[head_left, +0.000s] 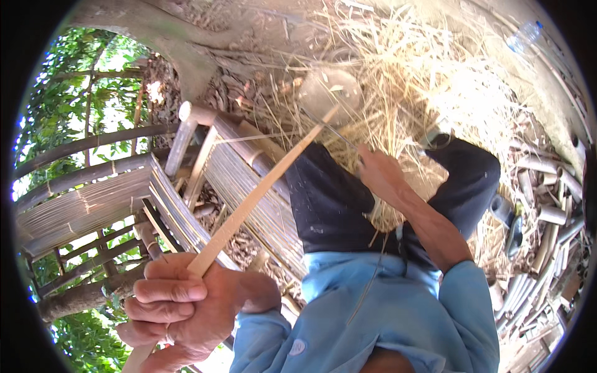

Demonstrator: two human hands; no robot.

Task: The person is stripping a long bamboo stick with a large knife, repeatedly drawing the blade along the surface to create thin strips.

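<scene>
My left hand [180,304] is closed around a long flat strip of pale bamboo [255,193], which slants up and away to a tapered far end. A short piece of the strip also shows below my fist. Between my knees, my right hand [382,177] grips a thin-bladed knife [341,137], its handle hidden in my fingers. The blade crosses the strip near its far tip; whether the edge bites into it I cannot tell. Just beyond the tip lies a round, flat-topped wooden block [329,90].
Loose pale shavings [398,68] cover the ground ahead and right. A slatted bamboo bench [249,180] stands by my left leg, with a bamboo railing [93,177] farther left. Cut bamboo pieces [550,214] are heaped at right. A clear plastic bottle [524,37] lies far right.
</scene>
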